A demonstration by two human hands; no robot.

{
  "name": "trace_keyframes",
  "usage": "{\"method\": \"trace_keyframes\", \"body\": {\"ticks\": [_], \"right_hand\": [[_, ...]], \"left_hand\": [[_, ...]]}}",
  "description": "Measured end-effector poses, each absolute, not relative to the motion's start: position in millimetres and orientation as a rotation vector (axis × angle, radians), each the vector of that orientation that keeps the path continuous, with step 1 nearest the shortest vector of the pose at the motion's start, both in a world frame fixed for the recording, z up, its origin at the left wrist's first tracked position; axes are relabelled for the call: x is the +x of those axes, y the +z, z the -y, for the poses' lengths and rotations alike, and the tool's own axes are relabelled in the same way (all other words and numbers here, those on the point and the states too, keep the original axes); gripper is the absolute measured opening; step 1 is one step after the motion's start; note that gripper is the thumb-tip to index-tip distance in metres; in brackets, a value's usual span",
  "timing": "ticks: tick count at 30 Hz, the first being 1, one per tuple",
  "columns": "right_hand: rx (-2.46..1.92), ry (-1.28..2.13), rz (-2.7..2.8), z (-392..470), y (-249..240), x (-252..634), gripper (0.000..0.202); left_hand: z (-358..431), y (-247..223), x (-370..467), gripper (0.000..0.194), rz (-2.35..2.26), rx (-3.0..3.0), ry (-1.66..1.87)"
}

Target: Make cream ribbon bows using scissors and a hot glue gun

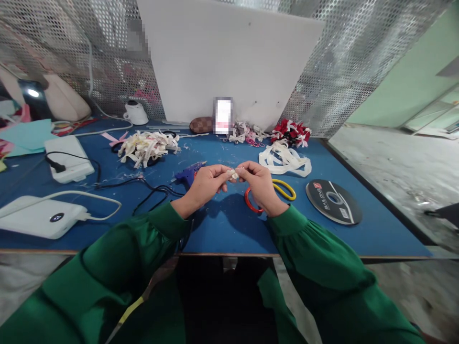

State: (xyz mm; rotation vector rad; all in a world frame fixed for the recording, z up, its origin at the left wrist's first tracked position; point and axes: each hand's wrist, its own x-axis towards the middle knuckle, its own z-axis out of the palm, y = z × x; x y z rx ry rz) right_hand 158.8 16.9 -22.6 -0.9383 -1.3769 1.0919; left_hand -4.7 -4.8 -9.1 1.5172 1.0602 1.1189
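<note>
Above the blue table, my left hand [211, 183] and my right hand [258, 184] meet fingertip to fingertip, each closed in a pinch. Between them is a small cream-white piece of ribbon [234, 175], mostly covered by the fingers. A blue glue gun [187, 175] lies just behind my left hand, partly hidden by it. Under and beside my right hand is a pair of scissors with a yellow handle loop [286, 189] and a red one [251, 202]; its blades are out of sight. A loose coil of white ribbon [285, 160] rests beyond my right hand.
A black ribbon reel [333, 201] lies at the right. Piles of cream bows [147, 148] and red-white bows [291, 133] sit farther back. White power banks [46, 216] with cables occupy the left. A lit phone [223, 116] leans against a white board [233, 57].
</note>
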Motion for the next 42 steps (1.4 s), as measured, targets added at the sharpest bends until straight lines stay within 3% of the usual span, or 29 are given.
{"method": "trace_keyframes", "body": {"ticks": [9,18,23,28,37,42], "right_hand": [[-0.949,1.219,1.501,-11.9,-15.3,156.3,0.026],[-0.918,1.164,1.400,-11.0,-18.8,156.5,0.019],[-0.902,1.166,1.376,-10.7,-18.3,156.5,0.015],[-0.927,1.065,1.476,-5.8,-15.2,156.1,0.016],[-0.863,1.330,1.220,-11.8,-18.6,156.1,0.017],[-0.865,1.330,1.241,-9.7,-17.7,154.9,0.018]], "left_hand": [[5.4,-10.0,-7.8,0.023,-1.093,1.675,1.189],[4.6,-12.7,-8.3,0.023,-1.179,1.692,1.147],[4.6,-14.7,-9.6,0.036,-1.184,1.806,1.096],[6.1,-8.8,-10.9,0.031,-1.226,2.044,1.148],[8.3,-11.8,-3.7,0.043,-1.022,1.595,1.135],[7.7,-11.5,-6.9,0.033,-1.079,1.769,1.159]]}}
